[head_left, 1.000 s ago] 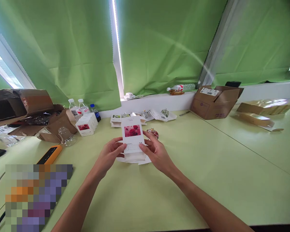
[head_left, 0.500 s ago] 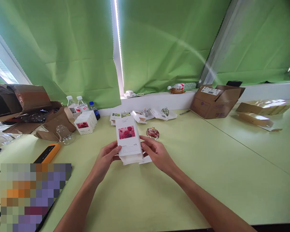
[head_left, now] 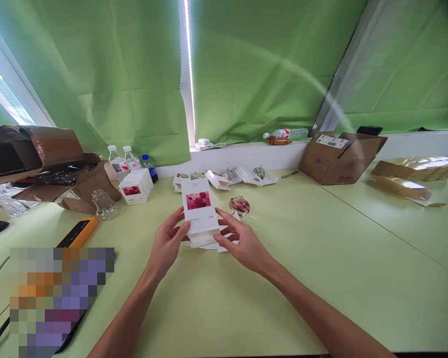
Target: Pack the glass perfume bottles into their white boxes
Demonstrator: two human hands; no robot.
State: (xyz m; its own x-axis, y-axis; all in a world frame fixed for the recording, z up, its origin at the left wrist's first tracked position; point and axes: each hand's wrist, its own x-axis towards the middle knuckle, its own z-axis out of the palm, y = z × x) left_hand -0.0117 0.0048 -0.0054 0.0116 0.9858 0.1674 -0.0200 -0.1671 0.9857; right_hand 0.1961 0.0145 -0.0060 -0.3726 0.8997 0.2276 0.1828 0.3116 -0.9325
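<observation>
Both hands hold a small white carton (head_left: 199, 210) with a red rose picture, upright over the pale green table (head_left: 321, 258). My left hand (head_left: 168, 241) pinches its lower left edge, thumb on the front. My right hand (head_left: 241, 241) grips the lower right, fingers curled round the bottom flaps. The carton's lower flaps hang loose between the hands. A small round glass bottle (head_left: 239, 205) with red contents and a gold top stands just right of the carton, beyond my right hand.
A stack of matching white cartons (head_left: 135, 186) and three water bottles (head_left: 129, 160) stand at the back left by torn cardboard boxes (head_left: 41, 164). More opened cartons with glass bottles (head_left: 227, 176) lie behind. A brown box (head_left: 339, 156) sits at the right. An orange-edged device (head_left: 78, 232) lies left.
The carton has shifted slightly left and tilted, and my right fingers have moved lower round its bottom flaps. The view has risen a little.
</observation>
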